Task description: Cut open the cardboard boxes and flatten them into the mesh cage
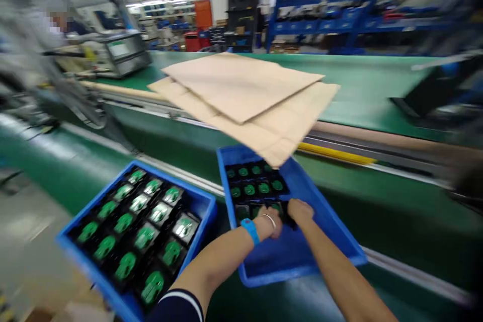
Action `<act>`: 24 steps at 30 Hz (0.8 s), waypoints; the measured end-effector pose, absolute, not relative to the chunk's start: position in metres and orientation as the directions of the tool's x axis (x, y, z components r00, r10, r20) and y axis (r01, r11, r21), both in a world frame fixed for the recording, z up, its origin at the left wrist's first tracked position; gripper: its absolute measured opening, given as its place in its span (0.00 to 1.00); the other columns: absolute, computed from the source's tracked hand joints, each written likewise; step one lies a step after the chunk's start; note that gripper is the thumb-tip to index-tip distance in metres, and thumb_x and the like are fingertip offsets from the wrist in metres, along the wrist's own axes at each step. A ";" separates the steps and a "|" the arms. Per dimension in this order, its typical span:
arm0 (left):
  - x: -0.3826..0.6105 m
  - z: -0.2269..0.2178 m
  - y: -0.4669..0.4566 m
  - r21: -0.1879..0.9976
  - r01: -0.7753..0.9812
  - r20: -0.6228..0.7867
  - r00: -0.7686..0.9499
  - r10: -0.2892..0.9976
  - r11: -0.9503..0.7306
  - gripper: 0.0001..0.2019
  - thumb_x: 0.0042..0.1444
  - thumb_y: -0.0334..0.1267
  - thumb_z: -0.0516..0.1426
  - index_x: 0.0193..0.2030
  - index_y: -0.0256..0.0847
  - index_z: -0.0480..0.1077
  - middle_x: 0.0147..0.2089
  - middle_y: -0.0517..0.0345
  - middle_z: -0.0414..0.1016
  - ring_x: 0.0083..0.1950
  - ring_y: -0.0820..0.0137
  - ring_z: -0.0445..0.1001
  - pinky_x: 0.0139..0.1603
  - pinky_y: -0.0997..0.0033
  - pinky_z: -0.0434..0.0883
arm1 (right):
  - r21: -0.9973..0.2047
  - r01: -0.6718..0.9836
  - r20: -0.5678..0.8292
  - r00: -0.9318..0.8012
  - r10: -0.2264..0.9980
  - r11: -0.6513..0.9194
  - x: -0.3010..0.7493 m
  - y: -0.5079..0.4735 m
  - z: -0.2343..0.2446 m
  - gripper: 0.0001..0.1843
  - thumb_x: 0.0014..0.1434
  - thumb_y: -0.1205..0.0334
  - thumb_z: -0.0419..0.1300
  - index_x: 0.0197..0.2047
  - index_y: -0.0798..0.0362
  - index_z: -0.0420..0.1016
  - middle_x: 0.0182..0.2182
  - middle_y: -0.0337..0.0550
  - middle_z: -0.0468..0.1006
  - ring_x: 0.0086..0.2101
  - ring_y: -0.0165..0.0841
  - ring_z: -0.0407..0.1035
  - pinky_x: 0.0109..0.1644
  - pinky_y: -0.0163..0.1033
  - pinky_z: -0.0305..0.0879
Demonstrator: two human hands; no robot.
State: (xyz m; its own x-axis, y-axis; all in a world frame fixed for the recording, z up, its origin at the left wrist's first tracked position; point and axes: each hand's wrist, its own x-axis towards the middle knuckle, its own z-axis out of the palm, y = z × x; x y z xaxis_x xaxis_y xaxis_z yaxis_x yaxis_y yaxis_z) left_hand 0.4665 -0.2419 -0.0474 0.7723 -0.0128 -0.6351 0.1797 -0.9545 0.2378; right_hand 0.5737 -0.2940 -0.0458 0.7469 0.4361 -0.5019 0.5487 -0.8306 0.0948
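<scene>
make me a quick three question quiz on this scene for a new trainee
1. True or false: the left hand and the right hand are both at the black-and-green parts in the right blue bin.
2. What overhangs that bin's far end? A) cardboard sheets B) a metal lid C) a folded cloth
3. Which holds more parts, the right blue bin or the left blue bin?

Key: 1 true; 2 A; 3 the left blue bin.
</scene>
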 end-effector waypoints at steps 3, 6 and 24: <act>0.414 -0.005 -0.240 0.415 0.141 -0.428 0.902 -0.056 -0.899 0.24 0.58 0.48 0.53 0.55 0.32 0.69 0.56 0.40 0.71 0.55 0.53 0.70 0.55 0.51 0.68 | 0.086 0.657 -0.491 0.682 0.542 -0.749 0.561 -0.274 -0.023 0.19 0.60 0.67 0.49 0.46 0.63 0.78 0.43 0.66 0.78 0.43 0.48 0.75 0.41 0.45 0.69; 0.327 0.039 -0.232 0.620 0.090 -0.172 0.985 -0.024 -0.779 0.23 0.59 0.49 0.52 0.58 0.39 0.67 0.52 0.48 0.74 0.50 0.60 0.74 0.50 0.61 0.71 | -0.092 0.820 -0.343 0.507 0.791 -0.565 0.516 -0.238 0.011 0.21 0.63 0.58 0.47 0.50 0.58 0.74 0.41 0.57 0.80 0.42 0.47 0.75 0.42 0.45 0.67; 0.002 0.014 -0.124 0.456 0.826 0.167 0.285 0.944 -0.330 0.14 0.61 0.37 0.49 0.49 0.39 0.70 0.49 0.50 0.74 0.51 0.60 0.69 0.55 0.57 0.67 | -0.246 0.961 -0.243 -0.188 0.952 0.127 0.174 -0.128 -0.005 0.13 0.58 0.68 0.53 0.44 0.63 0.72 0.38 0.59 0.78 0.39 0.45 0.75 0.40 0.44 0.70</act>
